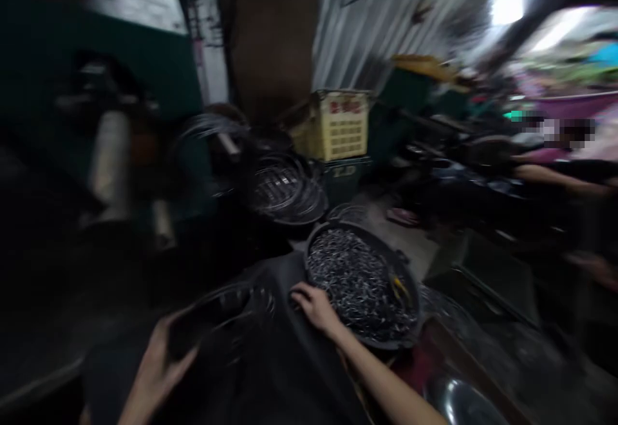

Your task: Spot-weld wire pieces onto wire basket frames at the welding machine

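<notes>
My left hand [159, 360] is at the lower left, thumb and fingers spread in a curve beside dark cloth [290, 360] over my lap. Thin, blurred wire-like strands [241, 299] lie on the cloth near it. My right hand [313, 306] rests with fingers stretched out on the cloth, against the left rim of a round dark basin [412, 335]. Many small, dark, shiny metal pieces [352, 277] fill this basin. A yellow-handled tool [400, 286] lies among them on the right; its kind is unclear. I see nothing held in either hand.
Wire coils [284, 187] lie in a wide pan behind the basin. A yellow plastic crate [344, 125] stands beyond. A machine [109, 161] is at left, a shiny metal bowl [461, 402] at lower right. Another person's arm [555, 177] shows at right.
</notes>
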A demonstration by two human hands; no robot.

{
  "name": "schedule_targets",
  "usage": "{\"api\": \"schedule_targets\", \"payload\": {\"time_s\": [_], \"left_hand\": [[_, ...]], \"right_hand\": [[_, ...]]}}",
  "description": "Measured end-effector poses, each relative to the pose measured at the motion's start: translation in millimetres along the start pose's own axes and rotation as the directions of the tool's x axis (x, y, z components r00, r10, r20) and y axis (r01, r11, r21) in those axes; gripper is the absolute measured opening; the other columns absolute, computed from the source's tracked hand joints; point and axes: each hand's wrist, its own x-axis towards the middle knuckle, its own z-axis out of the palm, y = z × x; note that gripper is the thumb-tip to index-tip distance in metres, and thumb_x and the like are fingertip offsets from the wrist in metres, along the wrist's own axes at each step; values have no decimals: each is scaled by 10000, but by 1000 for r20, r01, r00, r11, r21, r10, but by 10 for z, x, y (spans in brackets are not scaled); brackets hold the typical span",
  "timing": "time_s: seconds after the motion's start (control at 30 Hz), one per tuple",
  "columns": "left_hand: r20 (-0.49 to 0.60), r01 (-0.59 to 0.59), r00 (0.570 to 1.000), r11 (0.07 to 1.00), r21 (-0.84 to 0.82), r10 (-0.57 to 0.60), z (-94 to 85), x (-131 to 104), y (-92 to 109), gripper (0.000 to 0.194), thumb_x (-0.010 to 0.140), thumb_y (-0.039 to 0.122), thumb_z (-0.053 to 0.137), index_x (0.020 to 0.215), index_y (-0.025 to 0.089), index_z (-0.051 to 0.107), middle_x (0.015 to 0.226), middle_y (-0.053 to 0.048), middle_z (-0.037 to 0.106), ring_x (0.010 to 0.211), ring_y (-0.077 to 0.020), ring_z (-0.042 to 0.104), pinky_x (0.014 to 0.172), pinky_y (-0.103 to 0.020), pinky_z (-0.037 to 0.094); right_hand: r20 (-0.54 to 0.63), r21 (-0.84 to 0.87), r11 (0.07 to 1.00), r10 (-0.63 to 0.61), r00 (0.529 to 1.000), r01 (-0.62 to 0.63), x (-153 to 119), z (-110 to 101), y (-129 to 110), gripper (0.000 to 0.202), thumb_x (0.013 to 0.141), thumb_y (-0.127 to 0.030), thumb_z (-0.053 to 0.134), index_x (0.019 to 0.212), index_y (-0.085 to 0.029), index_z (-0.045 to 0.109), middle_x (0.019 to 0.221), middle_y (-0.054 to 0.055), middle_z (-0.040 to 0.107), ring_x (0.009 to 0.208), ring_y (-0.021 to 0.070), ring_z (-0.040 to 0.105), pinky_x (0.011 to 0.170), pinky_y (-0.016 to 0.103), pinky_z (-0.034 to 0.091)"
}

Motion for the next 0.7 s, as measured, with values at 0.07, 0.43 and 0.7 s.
{"api": "schedule_targets", "payload": {"time_s": [0.07, 0.43, 0.7], "left_hand": [[-104, 18, 994, 1000, -8, -19, -18, -23, 349, 599, 647, 432, 627, 1216, 531, 468, 1002, 95, 667, 933, -301, 645, 669, -458, 573], [-190, 76, 981, 986, 149, -47, -68, 204, 946, 531, 684, 176, 628, 1203, 209, 522, 1113, -67, 534, 1068, -241, 520, 956, -414, 439], [-195, 36, 981, 988, 152, -6, -28, 250, 926, 560, 675, 164, 641, 1218, 209, 514, 1128, -70, 526, 1103, -244, 495, 969, -407, 417]], "right_hand": [[108, 119, 992, -49, 993, 36, -2, -227, -52, 281, 887, -405, 426, 883, -283, 679, 637, -5, 624, 523, 146, 567, 483, 261, 477], [450, 549, 835, -267, 852, -29, 771, -509, 29, 343, 824, -472, 571, 1029, -213, 664, 785, 37, 679, 545, 130, 587, 469, 249, 466], [238, -19, 605, -770, 591, 796, 1080, -246, -424, 347, 867, -378, 557, 1158, -205, 629, 1049, 42, 700, 712, 150, 668, 575, 255, 452]]}}
